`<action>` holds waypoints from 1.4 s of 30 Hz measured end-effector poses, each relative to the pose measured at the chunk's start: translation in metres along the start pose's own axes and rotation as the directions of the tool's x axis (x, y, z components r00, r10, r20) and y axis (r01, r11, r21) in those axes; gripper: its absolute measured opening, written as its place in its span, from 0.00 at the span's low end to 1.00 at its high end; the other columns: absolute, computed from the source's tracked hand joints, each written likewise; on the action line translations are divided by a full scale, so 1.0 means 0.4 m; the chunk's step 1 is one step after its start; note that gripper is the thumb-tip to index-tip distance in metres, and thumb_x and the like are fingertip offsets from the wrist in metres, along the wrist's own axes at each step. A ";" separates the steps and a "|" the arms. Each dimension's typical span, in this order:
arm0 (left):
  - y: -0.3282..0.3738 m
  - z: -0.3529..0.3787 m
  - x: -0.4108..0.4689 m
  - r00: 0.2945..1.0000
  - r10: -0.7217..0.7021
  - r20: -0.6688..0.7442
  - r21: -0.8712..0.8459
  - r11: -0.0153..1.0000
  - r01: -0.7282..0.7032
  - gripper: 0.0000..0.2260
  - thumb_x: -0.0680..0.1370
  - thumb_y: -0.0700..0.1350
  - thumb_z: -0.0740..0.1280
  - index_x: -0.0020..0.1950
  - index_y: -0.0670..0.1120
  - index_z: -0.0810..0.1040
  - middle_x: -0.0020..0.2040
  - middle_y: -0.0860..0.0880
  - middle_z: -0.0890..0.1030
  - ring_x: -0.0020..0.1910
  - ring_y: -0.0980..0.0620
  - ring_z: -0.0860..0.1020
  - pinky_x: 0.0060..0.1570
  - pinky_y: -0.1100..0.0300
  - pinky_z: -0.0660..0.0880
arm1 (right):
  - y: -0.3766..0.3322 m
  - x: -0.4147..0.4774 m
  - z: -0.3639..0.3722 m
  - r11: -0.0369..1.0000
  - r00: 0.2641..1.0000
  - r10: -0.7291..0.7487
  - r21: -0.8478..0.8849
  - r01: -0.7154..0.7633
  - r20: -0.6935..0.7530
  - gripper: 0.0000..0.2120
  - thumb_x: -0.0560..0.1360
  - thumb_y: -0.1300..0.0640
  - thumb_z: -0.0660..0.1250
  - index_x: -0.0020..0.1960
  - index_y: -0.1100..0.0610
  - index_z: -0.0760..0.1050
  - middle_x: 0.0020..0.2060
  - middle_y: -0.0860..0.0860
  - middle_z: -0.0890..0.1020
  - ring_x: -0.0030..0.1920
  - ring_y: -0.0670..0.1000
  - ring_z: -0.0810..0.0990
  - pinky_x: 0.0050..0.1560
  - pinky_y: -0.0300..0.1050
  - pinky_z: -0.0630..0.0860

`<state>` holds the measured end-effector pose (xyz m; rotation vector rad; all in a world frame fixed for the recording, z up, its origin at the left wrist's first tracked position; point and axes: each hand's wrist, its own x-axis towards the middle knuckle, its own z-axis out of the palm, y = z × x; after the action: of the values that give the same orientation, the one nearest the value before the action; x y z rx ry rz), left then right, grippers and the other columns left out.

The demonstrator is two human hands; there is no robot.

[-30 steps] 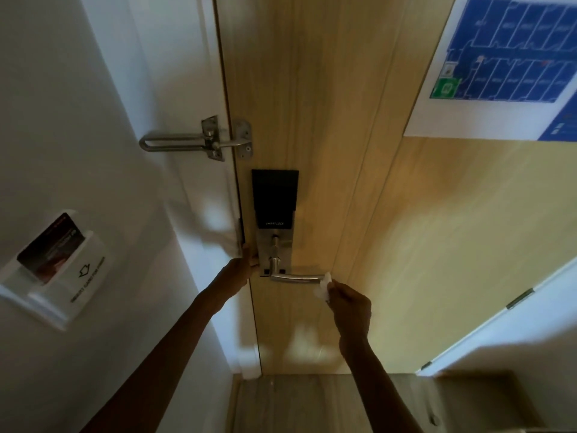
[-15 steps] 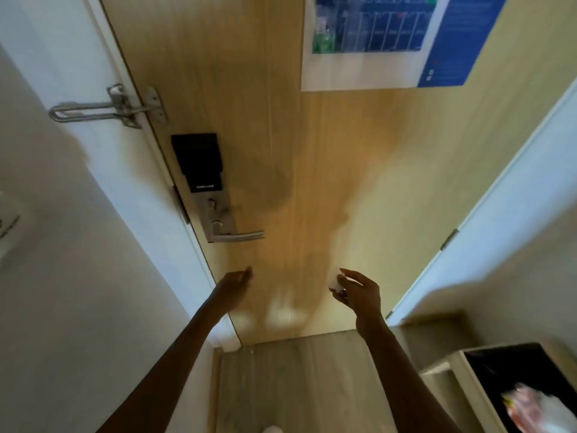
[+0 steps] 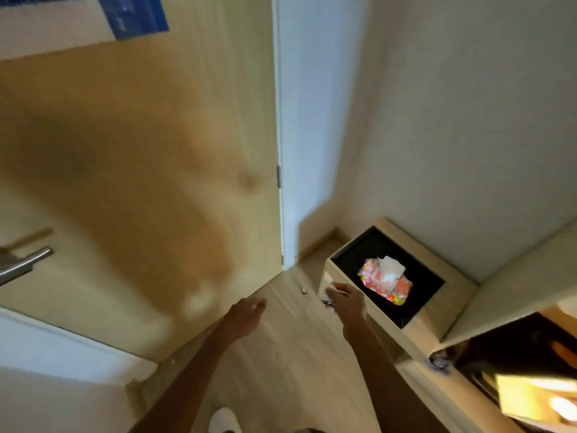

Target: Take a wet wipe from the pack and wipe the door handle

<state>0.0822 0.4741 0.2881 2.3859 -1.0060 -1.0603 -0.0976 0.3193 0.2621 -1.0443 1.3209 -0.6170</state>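
- Head view: the door handle (image 3: 23,263) is seen at the left edge of the frame, a grey metal bar sticking out from the wooden door (image 3: 140,170).
- The wet wipe pack (image 3: 385,282) is seen at the lower right, lying in a black-lined wooden box (image 3: 415,326). It is pink and orange, with a white wipe (image 3: 390,267) poking up from its top.
- The left hand (image 3: 246,314) is held open and empty, low in the middle of the frame.
- The right hand (image 3: 345,300) is curled just beside the box rim. Something small may be pinched in it, but this cannot be told because of blur.
- The wiping looks finished, so the used wipe should probably be dropped away gently, clear of the clean pack.
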 end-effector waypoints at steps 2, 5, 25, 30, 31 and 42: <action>0.072 0.057 0.026 0.999 0.035 0.038 0.037 0.999 -0.037 0.26 0.76 0.63 0.50 0.50 0.45 0.77 0.58 0.42 0.80 0.59 0.44 0.77 0.56 0.58 0.69 | 0.015 0.018 -0.099 0.999 0.994 0.038 0.017 -0.036 -0.101 0.04 0.71 0.62 0.72 0.45 0.59 0.80 0.37 0.57 0.84 0.36 0.55 0.84 0.38 0.47 0.81; 0.167 0.129 0.066 0.992 0.086 0.095 0.059 0.994 -0.091 0.19 0.81 0.55 0.55 0.62 0.44 0.75 0.64 0.44 0.77 0.62 0.46 0.75 0.57 0.61 0.68 | 0.036 0.038 -0.222 0.998 0.970 0.070 0.025 -0.066 -0.231 0.04 0.71 0.62 0.72 0.45 0.58 0.80 0.37 0.56 0.84 0.34 0.54 0.84 0.39 0.47 0.81; 0.576 0.301 0.480 0.892 0.337 0.301 0.055 0.928 -0.369 0.20 0.80 0.55 0.57 0.67 0.46 0.72 0.64 0.46 0.78 0.65 0.48 0.75 0.60 0.58 0.69 | -0.043 0.357 -0.546 0.960 0.758 0.135 -0.105 -0.259 -0.638 0.07 0.66 0.53 0.73 0.45 0.50 0.83 0.34 0.50 0.85 0.31 0.51 0.84 0.38 0.51 0.83; 0.637 0.275 0.611 0.886 0.335 0.320 0.087 0.921 -0.380 0.22 0.80 0.55 0.56 0.70 0.45 0.68 0.67 0.44 0.75 0.66 0.47 0.74 0.60 0.58 0.69 | -0.124 0.483 -0.554 0.952 0.719 0.049 -0.185 -0.242 -0.694 0.06 0.67 0.54 0.72 0.44 0.50 0.82 0.39 0.50 0.85 0.41 0.53 0.81 0.44 0.44 0.77; 0.642 0.273 0.633 0.885 0.329 0.330 0.100 0.920 -0.379 0.23 0.80 0.56 0.56 0.70 0.45 0.68 0.68 0.44 0.75 0.66 0.47 0.73 0.61 0.57 0.69 | -0.141 0.503 -0.556 0.951 0.717 0.049 -0.186 -0.245 -0.695 0.07 0.67 0.56 0.72 0.45 0.52 0.82 0.40 0.51 0.84 0.40 0.52 0.79 0.43 0.41 0.73; 0.758 0.271 0.763 0.859 0.307 0.410 0.083 0.925 -0.371 0.23 0.80 0.55 0.56 0.72 0.45 0.66 0.70 0.42 0.72 0.66 0.47 0.73 0.58 0.59 0.72 | -0.250 0.714 -0.598 0.930 0.705 0.054 -0.221 -0.293 -0.707 0.09 0.68 0.58 0.71 0.47 0.57 0.81 0.46 0.55 0.84 0.48 0.57 0.82 0.42 0.40 0.72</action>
<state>0.0026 0.0417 0.2292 2.0312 -1.6396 -1.3867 -0.2540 -0.0320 0.2328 -0.9502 2.2280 -0.6918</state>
